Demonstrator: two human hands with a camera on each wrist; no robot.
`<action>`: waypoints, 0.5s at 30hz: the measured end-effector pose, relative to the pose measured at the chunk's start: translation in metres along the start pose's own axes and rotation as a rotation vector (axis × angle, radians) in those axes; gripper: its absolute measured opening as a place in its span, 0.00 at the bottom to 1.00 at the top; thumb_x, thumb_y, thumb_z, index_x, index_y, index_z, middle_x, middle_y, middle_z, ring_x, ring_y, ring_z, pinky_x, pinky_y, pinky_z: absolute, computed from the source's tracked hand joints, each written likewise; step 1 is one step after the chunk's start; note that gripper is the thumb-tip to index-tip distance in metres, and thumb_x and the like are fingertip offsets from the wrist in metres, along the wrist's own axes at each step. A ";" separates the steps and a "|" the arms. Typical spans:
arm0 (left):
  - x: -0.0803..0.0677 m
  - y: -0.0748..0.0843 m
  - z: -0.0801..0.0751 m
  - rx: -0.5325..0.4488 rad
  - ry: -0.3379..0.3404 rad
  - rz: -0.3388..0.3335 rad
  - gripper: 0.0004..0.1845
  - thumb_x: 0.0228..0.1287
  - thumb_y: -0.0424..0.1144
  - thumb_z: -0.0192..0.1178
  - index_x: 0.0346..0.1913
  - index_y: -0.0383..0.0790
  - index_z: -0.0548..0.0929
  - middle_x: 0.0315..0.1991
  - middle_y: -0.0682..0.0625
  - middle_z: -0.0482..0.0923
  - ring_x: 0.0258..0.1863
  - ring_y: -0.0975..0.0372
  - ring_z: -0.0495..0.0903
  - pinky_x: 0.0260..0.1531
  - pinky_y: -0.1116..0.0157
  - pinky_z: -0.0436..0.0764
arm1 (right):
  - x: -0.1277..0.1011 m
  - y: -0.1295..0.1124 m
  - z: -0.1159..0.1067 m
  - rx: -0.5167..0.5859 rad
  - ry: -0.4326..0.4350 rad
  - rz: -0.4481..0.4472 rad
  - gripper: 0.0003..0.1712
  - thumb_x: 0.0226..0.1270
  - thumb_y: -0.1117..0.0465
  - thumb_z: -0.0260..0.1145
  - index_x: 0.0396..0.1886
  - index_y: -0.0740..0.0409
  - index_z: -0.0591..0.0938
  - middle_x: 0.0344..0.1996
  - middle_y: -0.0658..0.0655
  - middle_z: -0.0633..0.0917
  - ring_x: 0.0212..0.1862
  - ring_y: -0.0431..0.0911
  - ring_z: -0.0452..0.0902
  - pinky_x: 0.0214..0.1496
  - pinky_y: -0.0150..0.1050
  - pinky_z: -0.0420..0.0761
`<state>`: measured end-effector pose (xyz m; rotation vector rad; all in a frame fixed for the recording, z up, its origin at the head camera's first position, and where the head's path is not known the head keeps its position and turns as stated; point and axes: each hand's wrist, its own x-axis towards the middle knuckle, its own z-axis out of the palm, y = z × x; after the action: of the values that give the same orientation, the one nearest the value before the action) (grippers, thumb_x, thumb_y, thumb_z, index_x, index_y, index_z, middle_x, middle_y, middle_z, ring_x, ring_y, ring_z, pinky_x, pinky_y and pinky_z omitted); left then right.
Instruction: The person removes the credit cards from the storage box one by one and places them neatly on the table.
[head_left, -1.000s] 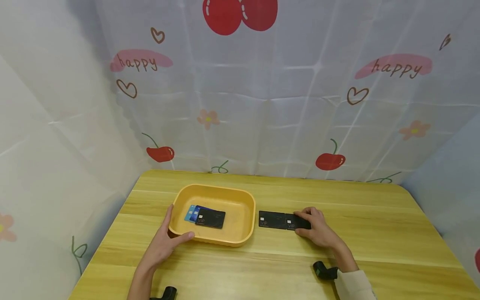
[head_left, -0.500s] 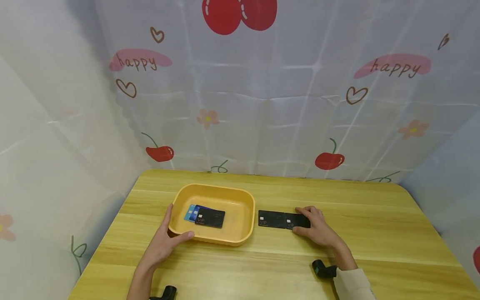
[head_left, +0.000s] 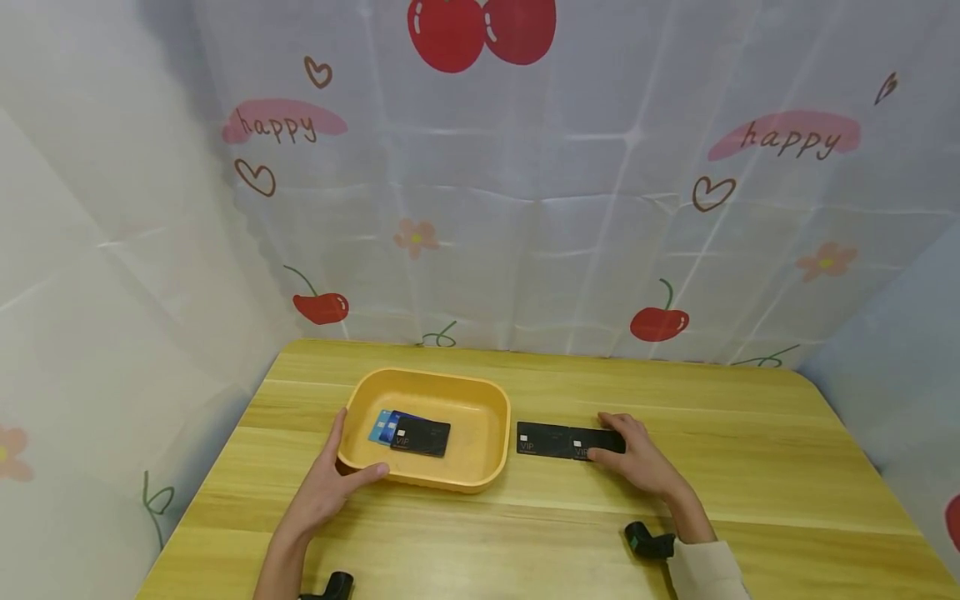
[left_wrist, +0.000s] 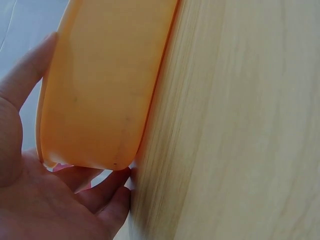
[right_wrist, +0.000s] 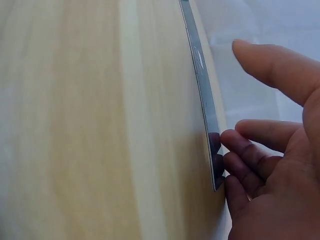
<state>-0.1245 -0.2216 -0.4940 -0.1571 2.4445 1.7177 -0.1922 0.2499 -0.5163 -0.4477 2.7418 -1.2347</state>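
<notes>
Item: two flat black plastic cards [head_left: 558, 440] with white "VIP" lettering, lying end to end on the pale wooden table [head_left: 750, 467], lower centre of the head view, just right of the shallow yellow plastic tray [head_left: 480, 467]. Long axis: left–right across the frame, roughly parallel to the table's near edge; the pair reads as one dark strip. Right hand [head_left: 637, 458]: at the right end of the strip, fingers laid on the right-hand card, thumb at its near edge; in the right wrist view the fingertips [right_wrist: 235, 150] touch the card's [right_wrist: 202, 80] thin edge, loosely bent, not wrapped round it; the card lies flat on the table. The cards extend from this hand toward the frame's left, toward the tray. Left hand [head_left: 330, 483]: at the tray's near-left corner, thumb along the front wall, fingers up the left side, bracing the tray [left_wrist: 100, 90]; well apart from the strip, so the right hand is nearer. Tray contents: one black card [head_left: 422, 436] overlapping blue cards [head_left: 381, 426], left of centre.
</notes>
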 end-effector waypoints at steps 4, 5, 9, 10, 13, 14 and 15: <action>0.000 0.000 0.000 -0.003 0.001 0.000 0.63 0.59 0.48 0.72 0.79 0.53 0.30 0.78 0.38 0.32 0.76 0.43 0.40 0.69 0.40 0.46 | 0.000 -0.002 -0.001 0.020 0.004 0.033 0.42 0.67 0.51 0.68 0.70 0.73 0.66 0.64 0.70 0.71 0.67 0.66 0.60 0.66 0.65 0.60; 0.000 0.000 0.000 -0.001 0.003 0.001 0.63 0.59 0.48 0.72 0.79 0.53 0.30 0.78 0.37 0.33 0.76 0.43 0.40 0.69 0.41 0.46 | 0.000 -0.004 -0.001 0.026 0.005 0.034 0.41 0.68 0.51 0.68 0.70 0.74 0.65 0.63 0.71 0.71 0.67 0.67 0.60 0.65 0.65 0.61; 0.001 0.001 0.000 0.009 0.006 0.002 0.63 0.59 0.48 0.72 0.79 0.53 0.30 0.78 0.37 0.33 0.75 0.43 0.41 0.69 0.41 0.46 | 0.004 -0.013 -0.002 0.021 0.042 0.016 0.39 0.70 0.52 0.66 0.69 0.74 0.66 0.62 0.71 0.72 0.64 0.67 0.65 0.62 0.65 0.66; 0.002 0.001 0.000 0.013 0.009 0.001 0.63 0.59 0.49 0.72 0.79 0.53 0.31 0.78 0.37 0.33 0.76 0.43 0.40 0.69 0.41 0.46 | 0.006 -0.017 -0.001 0.019 0.058 0.005 0.39 0.70 0.52 0.66 0.69 0.74 0.67 0.61 0.71 0.73 0.63 0.67 0.66 0.61 0.64 0.67; 0.002 0.002 0.000 0.022 0.012 -0.011 0.63 0.58 0.50 0.72 0.79 0.54 0.31 0.79 0.38 0.33 0.76 0.43 0.39 0.69 0.41 0.45 | 0.010 -0.028 0.000 0.005 0.106 -0.041 0.37 0.68 0.53 0.68 0.68 0.72 0.69 0.59 0.70 0.75 0.61 0.66 0.69 0.59 0.64 0.70; 0.001 0.001 0.000 0.027 0.013 -0.017 0.63 0.58 0.50 0.73 0.79 0.54 0.31 0.79 0.38 0.33 0.76 0.44 0.39 0.69 0.41 0.45 | 0.011 -0.032 0.000 0.001 0.118 -0.059 0.37 0.68 0.53 0.68 0.67 0.72 0.70 0.58 0.70 0.76 0.61 0.66 0.69 0.58 0.64 0.71; 0.001 0.001 0.001 0.029 0.013 -0.023 0.64 0.57 0.50 0.73 0.79 0.54 0.31 0.79 0.38 0.33 0.76 0.44 0.38 0.69 0.40 0.45 | 0.012 -0.036 0.000 -0.006 0.128 -0.077 0.37 0.67 0.54 0.69 0.67 0.72 0.70 0.58 0.69 0.76 0.60 0.66 0.70 0.57 0.64 0.72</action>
<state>-0.1257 -0.2205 -0.4931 -0.1925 2.4657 1.6763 -0.1958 0.2233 -0.4896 -0.4955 2.8606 -1.3167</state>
